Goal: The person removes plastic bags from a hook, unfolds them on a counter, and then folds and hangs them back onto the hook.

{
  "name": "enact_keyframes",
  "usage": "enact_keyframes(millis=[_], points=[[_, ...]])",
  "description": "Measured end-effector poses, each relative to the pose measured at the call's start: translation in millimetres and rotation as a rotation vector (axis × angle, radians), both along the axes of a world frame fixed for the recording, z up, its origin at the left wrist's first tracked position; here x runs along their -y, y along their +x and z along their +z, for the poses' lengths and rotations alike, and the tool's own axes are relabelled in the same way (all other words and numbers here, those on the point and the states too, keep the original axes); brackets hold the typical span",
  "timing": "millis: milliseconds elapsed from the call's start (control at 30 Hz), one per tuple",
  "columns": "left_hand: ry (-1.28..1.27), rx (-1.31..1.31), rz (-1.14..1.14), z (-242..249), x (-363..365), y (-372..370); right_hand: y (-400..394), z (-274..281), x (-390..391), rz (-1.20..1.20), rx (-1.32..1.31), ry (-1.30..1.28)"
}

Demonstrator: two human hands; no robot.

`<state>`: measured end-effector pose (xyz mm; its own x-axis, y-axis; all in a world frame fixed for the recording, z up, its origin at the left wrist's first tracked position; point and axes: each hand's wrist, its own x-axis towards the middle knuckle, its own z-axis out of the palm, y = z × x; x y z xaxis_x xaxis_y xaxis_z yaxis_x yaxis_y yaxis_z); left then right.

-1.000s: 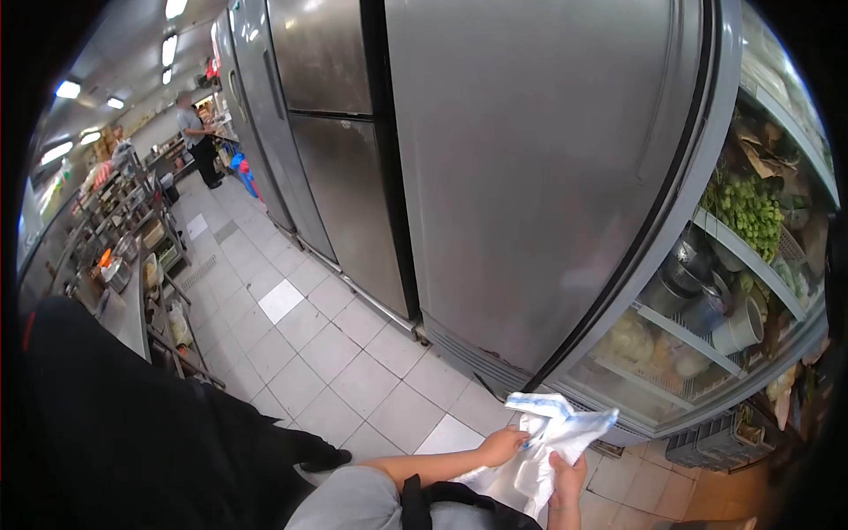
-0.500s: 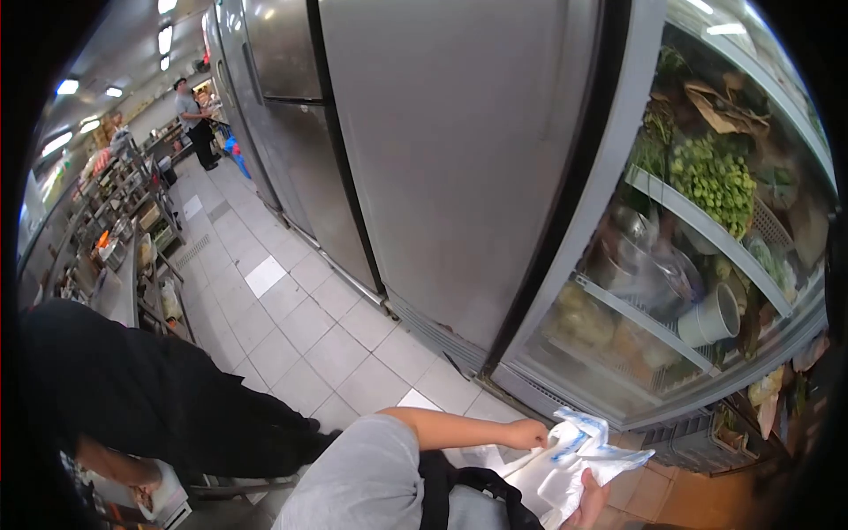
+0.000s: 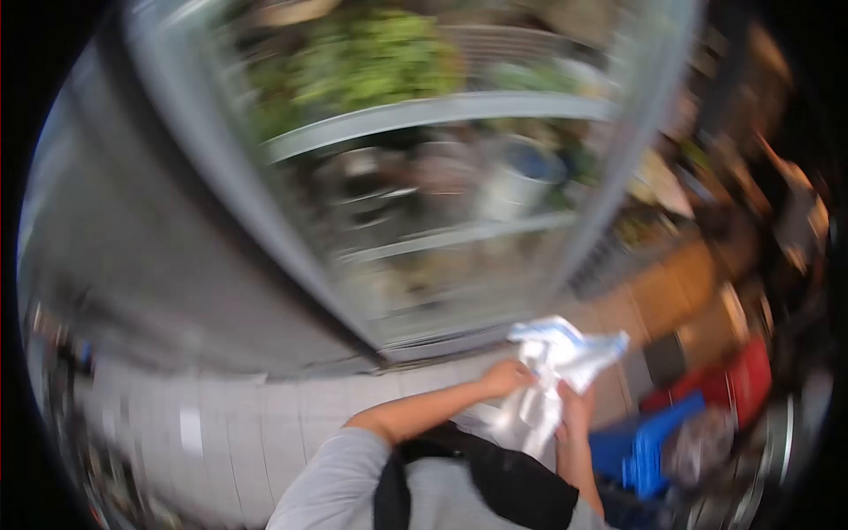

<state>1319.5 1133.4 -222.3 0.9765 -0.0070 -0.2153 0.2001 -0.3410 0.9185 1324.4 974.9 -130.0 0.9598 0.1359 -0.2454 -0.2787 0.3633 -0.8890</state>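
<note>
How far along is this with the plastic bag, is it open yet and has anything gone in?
Done: the white plastic bag is gripped by both hands in front of the glass-door fridge. In hand: the left hand and right hand pinch its crumpled top. Left: the bag looks bunched, not spread open, and seems empty, though the blurred picture hides detail. The fridge door appears shut.

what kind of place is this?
Most likely a commercial kitchen or its cold storage, though the frame is blurred. A tall glass-door fridge holds leafy greens and metal pots; both hands grip a white plastic bag.
</note>
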Motion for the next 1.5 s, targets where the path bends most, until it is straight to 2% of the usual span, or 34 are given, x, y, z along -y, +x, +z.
enact_keyframes(millis=[33, 167, 233, 333, 400, 467, 500, 567, 600, 767, 867, 933, 1033, 1067, 1167, 1200, 1233, 1267, 1300, 1333, 1367, 1400, 1433, 1500], points=[[0.104, 0.092, -0.008, -26, 3, 17, 9, -7, 4, -0.050, -0.029, 0.003], [0.207, 0.212, -0.203, -27, -6, 50, 18, -19, 5, -0.261, 0.013, -0.052], [0.191, 0.162, -0.247, -17, 9, 91, 46, 13, 27, -0.350, -0.015, -0.140], [0.171, 0.134, -0.347, 3, 13, 123, 64, 32, 61, -0.356, -0.019, -0.138], [0.183, 0.092, -0.435, 16, 32, 149, 84, 35, 110, -0.336, -0.029, -0.105], [0.171, 0.073, -0.521, 5, 38, 179, 100, 36, 124, -0.401, -0.023, -0.107], [0.072, 0.038, -0.510, -6, 52, 192, 108, 38, 141, -0.418, -0.020, -0.096], [-0.132, -0.039, -0.471, -41, 73, 219, 127, 35, 162, -0.430, -0.017, -0.107], [-0.214, -0.293, -0.438, -14, 82, 228, 139, 34, 172, -0.432, -0.020, -0.110], [-0.532, -0.448, -0.260, -31, 123, 294, 200, 25, 244, -0.415, -0.003, -0.107], [-0.674, -0.458, -0.116, -11, 141, 322, 232, 37, 288, -0.441, -0.039, -0.040], [-0.790, -0.493, -0.039, 22, 143, 338, 255, 41, 322, -0.374, -0.078, -0.044], [-0.592, -0.353, -0.176, 23, 145, 360, 296, 57, 336, -0.298, -0.133, -0.095], [-0.679, -0.410, -0.107, 27, 146, 368, 312, 57, 340, -0.270, -0.111, -0.092], [-0.665, -0.354, -0.018, 6, 141, 387, 360, 47, 349, -0.156, -0.108, -0.070], [-0.669, -0.355, 0.040, -5, 139, 394, 378, 43, 357, -0.114, -0.155, -0.183], [-0.673, -0.355, 0.110, -18, 137, 400, 396, 41, 356, -0.064, -0.196, -0.296], [-0.663, -0.359, 0.154, -32, 136, 406, 406, 48, 339, -0.034, -0.161, -0.085], [-0.718, -0.343, 0.189, -60, 137, 412, 417, 56, 331, -0.036, -0.267, -0.098], [-0.759, -0.333, 0.228, -51, 137, 418, 433, 66, 311, 0.004, -0.257, -0.122], [-0.889, -0.301, 0.388, -44, 142, 420, 442, 72, 291, 0.030, -0.199, -0.142], [-0.890, -0.285, 0.403, -75, 148, 421, 437, 81, 282, 0.037, -0.126, -0.163], [-0.891, -0.278, 0.525, -101, 139, 443, 444, 96, 252, 0.086, -0.030, -0.183], [-0.962, -0.272, 0.720, -91, 139, 441, 425, 124, 223, 0.107, 0.088, -0.192]])
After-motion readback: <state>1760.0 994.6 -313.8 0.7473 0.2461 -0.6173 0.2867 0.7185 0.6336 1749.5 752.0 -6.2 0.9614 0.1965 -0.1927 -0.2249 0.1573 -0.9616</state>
